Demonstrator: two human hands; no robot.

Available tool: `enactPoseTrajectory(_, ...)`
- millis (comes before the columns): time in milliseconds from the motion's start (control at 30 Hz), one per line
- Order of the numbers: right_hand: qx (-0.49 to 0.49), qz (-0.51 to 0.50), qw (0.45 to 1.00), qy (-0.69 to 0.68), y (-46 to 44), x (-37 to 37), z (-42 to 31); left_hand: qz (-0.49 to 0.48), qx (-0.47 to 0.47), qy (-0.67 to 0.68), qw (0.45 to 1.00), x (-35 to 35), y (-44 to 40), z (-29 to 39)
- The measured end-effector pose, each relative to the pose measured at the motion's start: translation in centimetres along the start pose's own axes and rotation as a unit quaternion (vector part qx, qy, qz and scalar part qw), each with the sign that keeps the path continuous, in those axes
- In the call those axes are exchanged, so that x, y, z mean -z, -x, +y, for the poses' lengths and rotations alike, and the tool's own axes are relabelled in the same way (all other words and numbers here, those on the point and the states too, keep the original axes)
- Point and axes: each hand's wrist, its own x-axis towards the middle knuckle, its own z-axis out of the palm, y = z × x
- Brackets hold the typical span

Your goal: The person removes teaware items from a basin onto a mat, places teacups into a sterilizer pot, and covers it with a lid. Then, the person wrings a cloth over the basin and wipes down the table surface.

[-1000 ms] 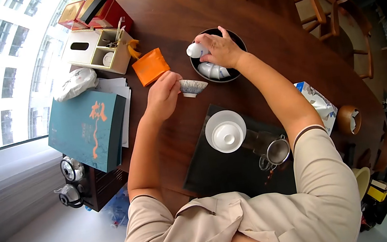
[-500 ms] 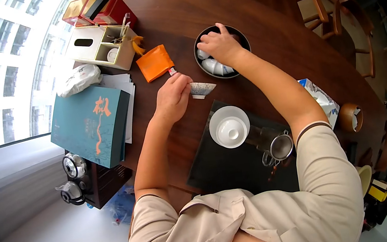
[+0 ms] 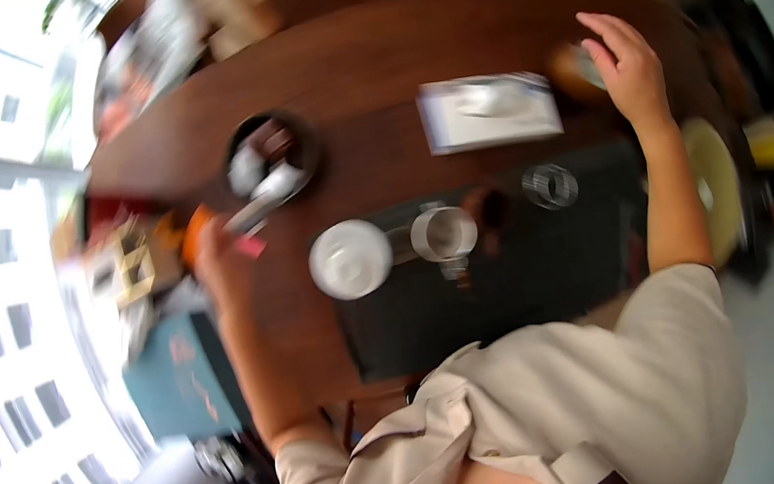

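The view is smeared by motion. My left hand (image 3: 225, 266) is closed on a small teacup (image 3: 246, 214), tilted on its side, near an orange pouch (image 3: 194, 234). Just behind that cup stands a dark round bowl (image 3: 315, 157) with white cups and dark reddish pieces in it. My right hand (image 3: 632, 73) is raised at the far right, fingers stretched and thumb apart, holding nothing. It is beside a round wooden container (image 3: 571, 76), partly blurred. In front of me are a white lidded bowl (image 3: 350, 260) and a glass pitcher with a strainer (image 3: 444, 232) on a dark mat (image 3: 517, 292).
A tissue pack (image 3: 490, 112) lies toward the back. A clear glass vessel (image 3: 550, 187) stands on the mat's right part. A teal box (image 3: 176, 377) and a divided organizer (image 3: 132, 262) are at the left. A yellowish round bin (image 3: 713, 180) is past the right edge.
My right hand has left the dark bowl and swung far right to the wooden container. My left hand still holds the teacup. The camera has turned right, shifting the table things leftward.
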Motion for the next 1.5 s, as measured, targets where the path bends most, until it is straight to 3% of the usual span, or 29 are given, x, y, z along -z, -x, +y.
enactPoseTrajectory(33,-0.093,0.019,0.994,0.048,3.2,3.2,4.4,0.009,0.017,0.113,0.993,-0.6,-1.9,-5.7)
enactPoseTrajectory(67,-0.185,0.043,0.977,0.096,7.0,6.3,8.7,0.021,0.083,0.214,0.973,-1.0,-3.2,-3.6)
enactPoseTrajectory(133,-0.345,0.061,0.901,0.256,16.2,11.5,17.2,0.076,0.15,0.241,0.956,-1.3,-4.8,1.1)
enactPoseTrajectory(167,-0.418,0.01,0.843,0.339,22.4,14.3,21.1,0.061,0.049,0.112,0.991,-2.1,-5.0,3.2)
enactPoseTrajectory(200,-0.5,-0.007,0.81,0.307,25.5,15.7,22.9,0.084,-0.001,0.084,0.993,-1.8,-5.5,2.6)
enactPoseTrajectory(233,-0.523,0.03,0.795,0.305,29.8,16.2,25.2,0.066,0.03,0.082,0.994,-1.5,-5.6,3.8)
enactPoseTrajectory(267,-0.605,-0.05,0.743,0.282,31.5,17.2,25.0,0.048,0.06,0.078,0.994,-2.0,-6.5,5.7)
enactPoseTrajectory(367,-0.62,-0.115,0.741,0.23,36.8,14.7,28.1,0.141,0.069,0.172,0.972,-5.3,-4.1,14.7)
enactPoseTrajectory(433,-0.539,-0.066,0.813,0.21,41.6,9.6,31.8,0.099,0.097,0.152,0.979,-5.2,-3.8,16.8)
enactPoseTrajectory(500,-0.622,-0.268,0.735,0.031,36.8,9.5,31.5,0.075,0.081,0.113,0.987,-6.0,-3.7,17.1)
enactPoseTrajectory(567,-0.554,-0.36,0.75,0.034,35.0,7.7,30.2,0.12,0.036,0.044,0.991,-6.5,-3.0,17.6)
enactPoseTrajectory(600,-0.554,-0.361,0.75,0.027,34.6,6.7,29.9,0.14,-0.009,0.116,0.983,-8.2,-1.0,21.6)
enactPoseTrajectory(667,-0.563,-0.409,0.718,0.029,34.0,5.1,28.9,0.123,-0.005,0.06,0.991,-7.0,-1.2,21.9)
enactPoseTrajectory(733,-0.555,-0.364,0.746,0.041,33.7,5.1,28.4,0.137,0.028,0.019,0.99,-6.3,-0.2,22.4)
enactPoseTrajectory(800,-0.565,-0.398,0.723,0.02,34.5,4.7,29.5,0.153,0.065,-0.019,0.986,-5.6,0.8,22.4)
enactPoseTrajectory(833,-0.549,-0.367,0.751,-0.006,36.1,4.6,30.5,0.165,0.034,0.018,0.986,-5.5,1.0,22.3)
enactPoseTrajectory(900,-0.566,-0.272,0.775,0.073,36.6,5.9,30.6,0.167,-0.004,0.07,0.983,-4.1,2.9,21.2)
enactPoseTrajectory(933,-0.571,-0.3,0.757,0.105,34.5,9.0,29.3,0.157,-0.008,0.091,0.983,-3.5,2.3,19.1)
enactPoseTrajectory(967,-0.538,-0.282,0.779,0.154,33.5,10.0,29.4,0.168,0.032,0.038,0.985,-2.3,4.3,19.4)
enactPoseTrajectory(1000,-0.515,-0.263,0.794,0.188,33.9,10.3,30.6,0.128,-0.006,0.094,0.987,-0.8,4.0,15.7)
enactPoseTrajectory(1033,-0.478,-0.209,0.817,0.246,34.9,10.8,31.2,0.103,-0.022,0.052,0.993,0.0,3.8,13.4)
enactPoseTrajectory(1067,-0.487,-0.207,0.812,0.247,32.6,12.5,30.2,0.123,0.078,0.006,0.989,1.1,4.0,8.8)
enactPoseTrajectory(1100,-0.48,-0.223,0.812,0.247,29.2,14.2,28.2,0.131,0.021,0.119,0.984,-0.4,7.9,15.5)
enactPoseTrajectory(1133,-0.43,-0.231,0.834,0.256,26.9,14.4,27.9,0.145,-0.026,0.087,0.985,-0.1,8.7,13.4)
enactPoseTrajectory(1200,-0.362,-0.203,0.86,0.297,20.2,15.3,22.2,0.105,0.016,-0.043,0.993,0.7,10.3,12.8)
enactPoseTrajectory(1300,-0.194,-0.196,0.941,0.198,10.7,11.7,14.2,0.099,0.018,-0.115,0.988,1.3,12.7,13.3)
enactPoseTrajectory(1367,-0.057,-0.17,0.982,0.057,4.9,7.3,7.0,0.074,-0.006,-0.131,0.989,1.3,13.6,11.8)
enactPoseTrajectory(1500,0.034,-0.23,0.942,-0.24,-2.1,-5.9,-8.4,0.017,0.021,-0.058,0.998,0.9,13.8,10.0)
